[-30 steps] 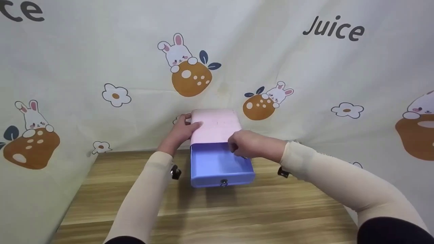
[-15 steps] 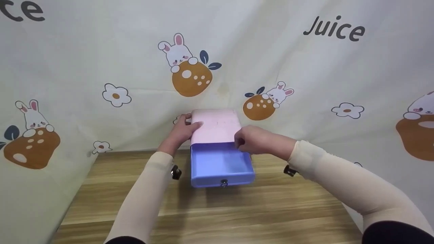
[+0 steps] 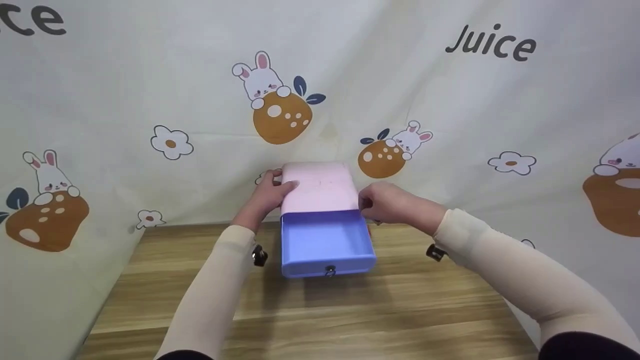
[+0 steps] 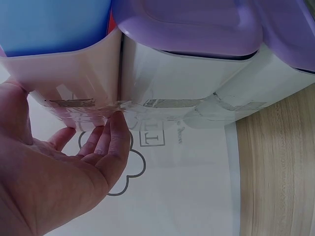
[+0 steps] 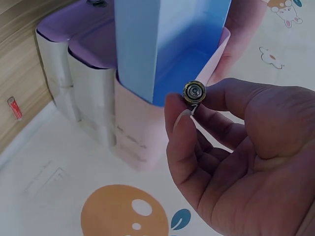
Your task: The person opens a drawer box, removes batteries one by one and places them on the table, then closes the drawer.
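Note:
A stacked drawer unit has a pink top casing [image 3: 320,187], with its blue drawer [image 3: 325,237] pulled out toward me. My left hand [image 3: 269,194] grips the casing's left side, thumb on the top face; fingertips touch the side in the left wrist view. My right hand [image 3: 392,202] is beside the casing's right edge. In the right wrist view it pinches a small battery [image 5: 194,92] between thumb and fingers, seen end-on with a brassy rim. The battery is hidden in the head view. The drawer interior seen from above shows only its blue floor.
Below the pink casing are white casings [image 4: 182,76] with purple drawer fronts [image 4: 197,24]. A red battery [image 5: 15,108] lies on the wooden table [image 3: 425,300]. A printed cloth [image 3: 210,75] hangs behind. A ring handle [image 3: 330,271] sits on the blue front.
My right hand has moved right, from over the open drawer to beyond the casing's right edge. The left hand and the drawer unit stay in place.

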Demonstrator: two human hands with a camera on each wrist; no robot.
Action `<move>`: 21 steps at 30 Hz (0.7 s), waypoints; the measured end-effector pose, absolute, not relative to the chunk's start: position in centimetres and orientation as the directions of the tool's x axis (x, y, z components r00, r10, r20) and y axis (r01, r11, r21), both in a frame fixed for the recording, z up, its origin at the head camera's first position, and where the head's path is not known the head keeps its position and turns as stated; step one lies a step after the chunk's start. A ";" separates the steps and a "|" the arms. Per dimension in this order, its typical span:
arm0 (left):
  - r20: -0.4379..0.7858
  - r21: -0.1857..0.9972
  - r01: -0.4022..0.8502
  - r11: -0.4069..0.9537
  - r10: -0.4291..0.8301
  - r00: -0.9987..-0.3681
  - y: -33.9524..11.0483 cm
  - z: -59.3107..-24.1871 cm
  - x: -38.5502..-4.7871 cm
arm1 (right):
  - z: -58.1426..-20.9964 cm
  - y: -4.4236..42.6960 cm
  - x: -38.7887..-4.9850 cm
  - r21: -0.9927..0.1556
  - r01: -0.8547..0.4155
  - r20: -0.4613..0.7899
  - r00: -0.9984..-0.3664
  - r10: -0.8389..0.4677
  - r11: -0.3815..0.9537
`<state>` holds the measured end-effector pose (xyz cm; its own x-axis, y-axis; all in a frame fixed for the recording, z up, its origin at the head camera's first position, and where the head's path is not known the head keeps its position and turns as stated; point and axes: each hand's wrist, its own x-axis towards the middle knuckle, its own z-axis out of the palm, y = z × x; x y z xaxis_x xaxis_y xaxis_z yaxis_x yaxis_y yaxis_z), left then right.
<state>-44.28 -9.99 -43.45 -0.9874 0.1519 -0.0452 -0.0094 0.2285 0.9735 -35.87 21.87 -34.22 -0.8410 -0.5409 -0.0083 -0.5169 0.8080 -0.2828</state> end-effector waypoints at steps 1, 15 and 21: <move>-0.046 0.973 -0.010 0.231 0.150 -0.988 -10.0 -43.5 -44.3 | -34.3 22.1 -36.0 -0.288 -0.509 -0.006 -0.846 -0.534 0.811; -0.054 0.971 -0.016 0.240 0.150 -0.987 -10.0 -43.4 -44.2 | -35.8 24.5 -37.7 -0.356 -0.369 -0.075 -0.904 -0.420 0.859; -0.063 0.969 -0.024 0.247 0.149 -0.987 -9.9 -43.4 -44.1 | -36.3 25.3 -38.8 -0.366 -0.337 -0.073 -0.919 -0.388 0.868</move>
